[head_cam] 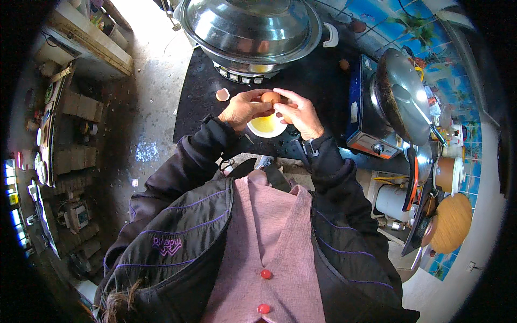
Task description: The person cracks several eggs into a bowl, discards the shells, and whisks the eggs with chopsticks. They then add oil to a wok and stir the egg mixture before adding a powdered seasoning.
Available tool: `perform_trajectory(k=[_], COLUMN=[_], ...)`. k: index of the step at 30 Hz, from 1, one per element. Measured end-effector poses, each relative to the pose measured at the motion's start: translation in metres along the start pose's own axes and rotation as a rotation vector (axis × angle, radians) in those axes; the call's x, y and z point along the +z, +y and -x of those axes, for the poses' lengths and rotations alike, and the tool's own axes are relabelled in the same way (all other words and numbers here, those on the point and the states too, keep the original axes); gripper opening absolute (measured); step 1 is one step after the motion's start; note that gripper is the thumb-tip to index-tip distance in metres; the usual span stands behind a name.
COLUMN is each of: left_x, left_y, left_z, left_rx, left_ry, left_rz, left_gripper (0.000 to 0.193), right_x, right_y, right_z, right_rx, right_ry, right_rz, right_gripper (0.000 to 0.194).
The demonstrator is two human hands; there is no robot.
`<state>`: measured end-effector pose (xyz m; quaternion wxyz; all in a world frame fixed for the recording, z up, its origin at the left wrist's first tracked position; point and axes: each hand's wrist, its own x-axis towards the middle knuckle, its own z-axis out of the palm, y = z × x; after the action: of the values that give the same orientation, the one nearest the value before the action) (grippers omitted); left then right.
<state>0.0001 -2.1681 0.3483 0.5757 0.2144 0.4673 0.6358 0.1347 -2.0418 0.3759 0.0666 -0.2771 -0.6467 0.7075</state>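
Observation:
Both of my hands hold one brown egg (270,97) between their fingers, above a white bowl. My left hand (244,110) grips it from the left, and my right hand (300,114) from the right. Whether the shell is cracked cannot be told. Beneath them, the white bowl (278,131) contains yellow and clear liquid egg (264,123). An empty piece of eggshell (222,95) lies on the black countertop (194,105), left of my left hand.
A large lidded steel pot (250,36) stands behind my hands. At the right, a wok (404,97) with a ladle sits on a gas stove (363,121). A brown round object (344,64) lies near the stove. A round wooden board (451,223) is further right.

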Motion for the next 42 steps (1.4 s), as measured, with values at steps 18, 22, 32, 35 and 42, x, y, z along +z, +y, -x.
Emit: perform_trajectory(k=[18,22,32,35,42], left_x=[0.006,0.007,-0.013,-0.011,0.011], left_y=[-0.027,-0.027,-0.034,-0.027,-0.003], left_z=[-0.014,-0.018,-0.025,-0.02,-0.005], left_rx=[0.265,0.319,0.193,0.252,0.365], left_ry=[0.388,0.381,0.264,0.247,0.248], left_rz=[-1.034,-1.076,-0.962,-1.041,-1.274], left_gripper=[0.034,0.033,0.043,0.045,0.035], right_x=[-0.001,-0.001,-0.015,-0.02,-0.029], right_y=[0.045,0.052,0.058,0.049,0.031], right_z=[-0.036,-0.038,-0.035,-0.029,-0.017], right_rx=[-0.022,-0.053,-0.199,-0.251,-0.282], right_ry=[0.064,0.138,0.063,0.057,0.058], right_rz=[0.408,0.341,0.482,0.663,0.839], right_gripper=[0.038,0.037,0.034,0.032,0.033])
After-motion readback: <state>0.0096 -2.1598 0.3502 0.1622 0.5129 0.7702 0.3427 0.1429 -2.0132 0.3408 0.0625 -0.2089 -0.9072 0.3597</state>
